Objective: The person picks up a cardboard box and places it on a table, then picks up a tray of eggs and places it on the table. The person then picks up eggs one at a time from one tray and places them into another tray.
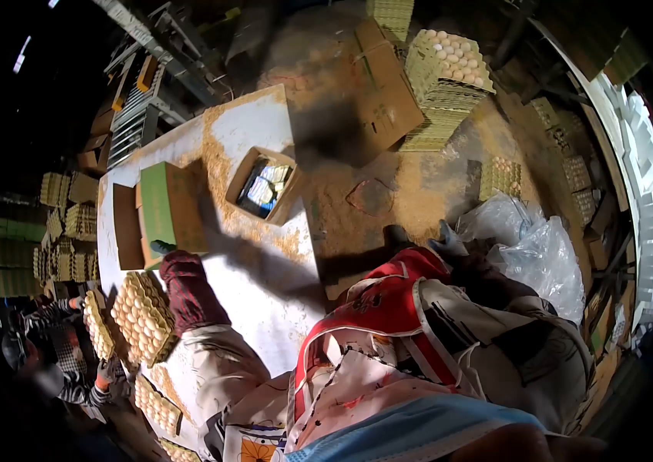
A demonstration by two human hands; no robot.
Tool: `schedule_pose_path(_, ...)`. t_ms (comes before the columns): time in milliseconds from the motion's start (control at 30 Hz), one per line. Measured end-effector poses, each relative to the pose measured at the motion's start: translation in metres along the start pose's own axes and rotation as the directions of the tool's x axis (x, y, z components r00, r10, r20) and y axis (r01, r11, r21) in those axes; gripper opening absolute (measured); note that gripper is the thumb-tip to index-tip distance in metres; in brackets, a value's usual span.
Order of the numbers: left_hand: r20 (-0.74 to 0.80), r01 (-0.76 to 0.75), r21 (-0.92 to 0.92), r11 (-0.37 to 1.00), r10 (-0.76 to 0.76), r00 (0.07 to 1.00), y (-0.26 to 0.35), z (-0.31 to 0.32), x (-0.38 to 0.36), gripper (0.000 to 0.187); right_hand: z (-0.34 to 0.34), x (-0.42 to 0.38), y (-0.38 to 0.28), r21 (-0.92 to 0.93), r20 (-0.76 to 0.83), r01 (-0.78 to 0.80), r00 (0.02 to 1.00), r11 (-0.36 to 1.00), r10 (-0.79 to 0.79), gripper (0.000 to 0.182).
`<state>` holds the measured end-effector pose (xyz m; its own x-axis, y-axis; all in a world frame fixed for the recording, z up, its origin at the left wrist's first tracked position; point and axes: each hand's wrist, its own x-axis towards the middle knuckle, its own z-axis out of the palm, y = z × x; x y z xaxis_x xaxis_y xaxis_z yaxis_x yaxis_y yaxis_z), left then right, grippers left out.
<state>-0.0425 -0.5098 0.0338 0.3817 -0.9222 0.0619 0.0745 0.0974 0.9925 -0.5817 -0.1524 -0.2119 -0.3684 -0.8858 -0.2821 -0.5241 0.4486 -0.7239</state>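
My left hand (163, 247), in a dark green glove, touches the near edge of a cardboard box (184, 202) with a wide green band. How its fingers are bent does not show clearly. Out to the right, my right hand (448, 241) wears a greyish glove. Its fingers look apart, with nothing visible between them. Beside that hand lies a heap of clear plastic sheeting or bags (538, 250). A stack of egg trays (141, 317) filled with brown eggs stands on the white table (253, 281), just below the banded box.
A small open carton (293, 185) with dark and pale packets sits on the table. Beyond stand a large carton (380, 96) and a tall egg-tray stack (446, 100). A roller conveyor (135, 115) meets the far end. At left, a co-worker (64, 339) handles egg trays.
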Motion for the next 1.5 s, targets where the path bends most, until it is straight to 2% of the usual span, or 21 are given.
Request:
schedule_pose_path(33,-0.021,-0.034,0.042,0.999,0.035,0.999,0.011,0.017,0.009,0.07,-0.011,0.013,0.036,-0.02,-0.058,0.113,0.992,0.993,-0.114,0.083)
schedule_pose_path(100,-0.079,-0.081,0.131,0.988,0.092,0.993,0.03,0.052,0.016,0.07,-0.036,0.04,0.109,-0.075,-0.182,-0.176,0.97,0.982,0.16,0.078)
schedule_pose_path(200,-0.14,-0.103,0.204,0.974,0.133,0.981,0.03,0.113,0.011,0.072,-0.098,0.124,0.143,0.175,-0.283,-0.084,0.95,0.981,0.132,0.07)
schedule_pose_path(300,0.13,0.051,-0.221,0.974,-0.022,0.991,-0.015,0.231,0.014,0.06,-0.174,0.21,0.189,0.412,-0.429,-0.028,0.876,0.911,0.221,0.063)
schedule_pose_path(433,0.72,0.269,-0.001,0.963,-0.186,0.668,-0.119,0.445,-0.052,0.051,-0.271,0.357,0.177,0.049,-0.549,-0.339,0.776,0.94,0.309,0.073)
schedule_pose_path(500,0.851,0.423,0.115,0.899,-0.309,0.424,-0.179,0.552,-0.084,0.049,-0.327,0.417,0.155,0.139,-0.526,-0.379,0.755,0.915,0.392,0.082)
schedule_pose_path(567,0.791,0.583,0.101,0.806,-0.42,0.444,-0.236,0.629,-0.105,0.046,-0.363,0.465,0.148,0.142,-0.599,-0.347,0.716,0.927,0.36,0.085)
schedule_pose_path(667,0.643,0.443,0.359,0.821,-0.562,0.521,-0.308,0.747,-0.112,0.052,-0.399,0.533,0.117,0.156,-0.485,-0.386,0.772,0.909,0.41,0.088)
schedule_pose_path(767,0.701,0.357,0.534,0.767,-0.637,0.32,-0.35,0.818,-0.107,0.065,-0.405,0.566,0.078,0.235,-0.181,-0.45,0.85,0.861,0.494,0.074)
schedule_pose_path(800,0.758,0.429,0.249,0.868,-0.451,0.472,-0.335,0.832,-0.136,0.057,-0.398,0.581,0.081,0.322,-0.088,-0.44,0.868,0.838,0.489,0.067)
schedule_pose_path(833,0.761,0.44,0.292,0.849,-0.485,0.431,-0.315,0.841,-0.14,0.053,-0.383,0.582,0.074,0.612,-0.075,-0.331,0.88,0.718,0.47,0.059)
schedule_pose_path(933,0.674,0.491,0.414,0.767,-0.62,0.401,-0.299,0.854,-0.149,0.048,-0.387,0.586,0.08,0.619,-0.057,-0.348,0.875,0.704,0.482,0.059)
schedule_pose_path(1000,0.756,0.053,0.009,0.999,-0.042,0.653,-0.315,0.859,-0.16,0.042,-0.388,0.584,0.083,0.584,-0.084,-0.366,0.861,0.725,0.502,0.06)
schedule_pose_path(1033,0.729,0.023,-0.019,1.0,-0.002,0.684,-0.321,0.86,-0.162,0.037,-0.391,0.577,0.074,0.58,-0.092,-0.377,0.85,0.722,0.518,0.06)
schedule_pose_path(1167,0.642,0.463,0.146,0.874,-0.44,0.628,-0.327,0.862,-0.17,0.029,-0.414,0.57,0.055,0.52,-0.127,-0.451,0.799,0.725,0.587,0.064)
schedule_pose_path(1267,0.67,0.729,-0.131,0.671,-0.482,0.564,-0.274,0.844,-0.19,0.043,-0.429,0.55,0.04,0.617,-0.237,-0.25,0.845,0.746,0.479,0.037)
schedule_pose_path(1300,0.661,0.472,0.12,0.873,-0.425,0.618,-0.238,0.828,-0.192,0.043,-0.439,0.539,0.031,0.622,-0.212,-0.239,0.865,0.746,0.454,0.032)
schedule_pose_path(1367,0.685,0.539,-0.064,0.84,-0.356,0.636,-0.236,0.795,-0.201,0.043,-0.444,0.511,0.009,0.577,-0.152,-0.246,0.905,0.779,0.398,0.03)
schedule_pose_path(1433,0.584,0.672,0.004,0.741,-0.547,0.6,-0.213,0.749,-0.196,0.037,-0.429,0.476,-0.029,0.579,-0.088,-0.229,0.937,0.782,0.339,0.036)
schedule_pose_path(1467,0.847,0.922,-0.149,0.358,-0.434,0.306,-0.202,0.693,-0.175,0.036,-0.387,0.462,-0.008,0.532,-0.124,-0.145,0.961,0.834,0.247,0.034)
schedule_pose_path(1500,0.848,0.949,-0.218,0.226,-0.437,0.299,-0.211,0.64,-0.167,0.037,-0.365,0.448,-0.026,0.591,0.027,-0.308,0.931,0.746,0.363,0.024)
